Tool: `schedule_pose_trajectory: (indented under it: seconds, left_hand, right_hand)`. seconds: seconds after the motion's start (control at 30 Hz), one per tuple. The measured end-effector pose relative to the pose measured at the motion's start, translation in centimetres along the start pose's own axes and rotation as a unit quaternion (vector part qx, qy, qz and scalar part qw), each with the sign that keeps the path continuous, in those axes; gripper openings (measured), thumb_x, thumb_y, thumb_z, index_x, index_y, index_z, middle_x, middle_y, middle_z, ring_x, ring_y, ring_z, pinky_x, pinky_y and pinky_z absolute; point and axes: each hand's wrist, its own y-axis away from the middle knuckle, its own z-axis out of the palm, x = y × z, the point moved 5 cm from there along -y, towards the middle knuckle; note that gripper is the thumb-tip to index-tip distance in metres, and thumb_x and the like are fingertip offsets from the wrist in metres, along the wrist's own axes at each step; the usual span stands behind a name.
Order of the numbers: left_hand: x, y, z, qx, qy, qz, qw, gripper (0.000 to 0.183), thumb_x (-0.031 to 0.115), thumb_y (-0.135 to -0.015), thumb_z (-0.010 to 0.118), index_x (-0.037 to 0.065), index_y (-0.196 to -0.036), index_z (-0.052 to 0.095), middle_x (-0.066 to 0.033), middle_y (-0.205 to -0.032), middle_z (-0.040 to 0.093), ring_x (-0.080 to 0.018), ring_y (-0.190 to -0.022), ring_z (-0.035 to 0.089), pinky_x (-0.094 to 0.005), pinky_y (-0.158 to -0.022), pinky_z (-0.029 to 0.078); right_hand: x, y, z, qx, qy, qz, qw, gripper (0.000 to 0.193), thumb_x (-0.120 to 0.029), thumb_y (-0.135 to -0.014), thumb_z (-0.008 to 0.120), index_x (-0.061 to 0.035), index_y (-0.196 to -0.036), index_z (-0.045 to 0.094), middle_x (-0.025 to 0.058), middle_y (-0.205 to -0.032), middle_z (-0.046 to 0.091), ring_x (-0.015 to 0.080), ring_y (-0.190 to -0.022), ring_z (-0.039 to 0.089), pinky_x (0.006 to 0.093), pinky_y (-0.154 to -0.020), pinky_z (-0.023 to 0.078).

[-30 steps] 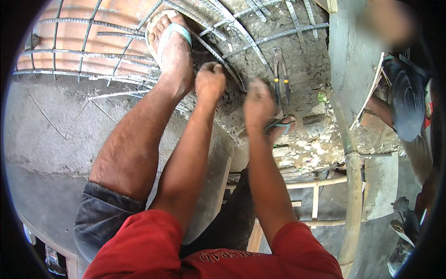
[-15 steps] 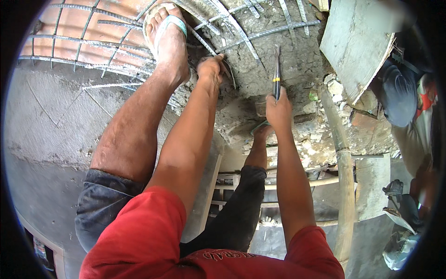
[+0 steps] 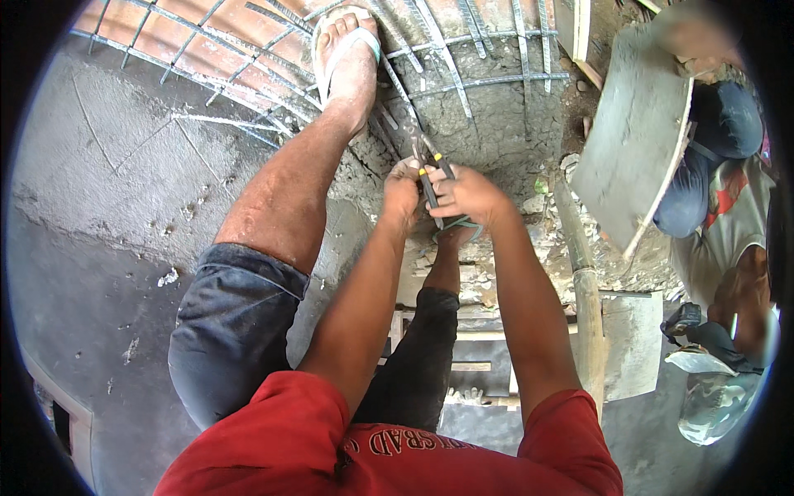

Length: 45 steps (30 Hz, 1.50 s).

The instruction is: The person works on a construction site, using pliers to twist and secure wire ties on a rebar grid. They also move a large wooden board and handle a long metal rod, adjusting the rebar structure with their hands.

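Metal pliers (image 3: 417, 150), ribbed metal rebar (image 3: 523, 50), rough matt concrete (image 3: 132, 190)

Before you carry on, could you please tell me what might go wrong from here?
The left grip is close to the metal pincers with black-and-yellow handles, so a finger might get pinched if they close suddenly. The left foot, bare except for a flip-flop, is beside ridged grey steel bars, whose ends could scrape skin. The right foot, also in a flip-flop, is near loose pale rubble and might slip.

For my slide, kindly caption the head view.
Right hand with grip closed on black-handled pliers, left hand alongside, near rebar.
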Motion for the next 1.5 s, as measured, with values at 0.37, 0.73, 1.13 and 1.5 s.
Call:
schedule_pose_trajectory:
  seconds: [0.37,0.73,1.13,1.5]
  left_hand:
    - [1.3,-2.8,-0.2,0.013,0.081,-0.034,0.996,0.025,0.024,-0.108,0.048,0.007,-0.119,0.063,-0.0025,-0.099,0.066,-0.0151,-0.085,0.062,-0.0310,-0.077,0.053]
    - [1.4,-5.2,1.1,0.011,0.158,-0.063,0.985,0.019,0.016,-0.106,0.053,0.003,-0.107,0.067,-0.0022,-0.075,0.058,-0.0147,-0.066,0.052,-0.0296,-0.067,0.050]
    - [2.0,-6.4,3.6,0.020,0.177,-0.088,0.980,0.024,0.022,-0.108,0.046,0.004,-0.107,0.062,-0.0094,-0.089,0.065,-0.0225,-0.068,0.061,-0.0376,-0.056,0.055]
    - [2.8,-8.8,-2.9,-0.011,-0.051,-0.081,0.995,0.051,0.052,-0.101,0.057,0.002,-0.110,0.065,-0.0108,-0.097,0.068,-0.0210,-0.084,0.064,-0.0362,-0.076,0.053]
  right_hand:
    - [-4.0,-1.6,-2.7,-0.050,0.034,0.058,0.996,0.036,-0.002,-0.093,0.055,0.0125,-0.126,0.051,0.0265,-0.117,0.064,0.0394,-0.101,0.070,0.0443,-0.089,0.063]
    - [-5.3,-2.1,-2.0,-0.054,0.017,0.057,0.997,0.036,-0.005,-0.093,0.058,0.0092,-0.126,0.054,0.0273,-0.117,0.064,0.0393,-0.097,0.070,0.0480,-0.086,0.063]
    - [-5.7,-3.2,-1.6,0.006,0.057,0.056,0.997,0.034,-0.014,-0.097,0.057,0.0006,-0.127,0.054,0.0183,-0.103,0.063,0.0331,-0.102,0.067,0.0466,-0.082,0.061]
    - [-1.3,-3.8,6.4,0.317,0.200,-0.079,0.924,0.045,-0.030,-0.101,0.053,-0.0043,-0.134,0.036,0.0360,-0.115,0.063,0.0546,-0.108,0.061,0.0573,-0.094,0.046]
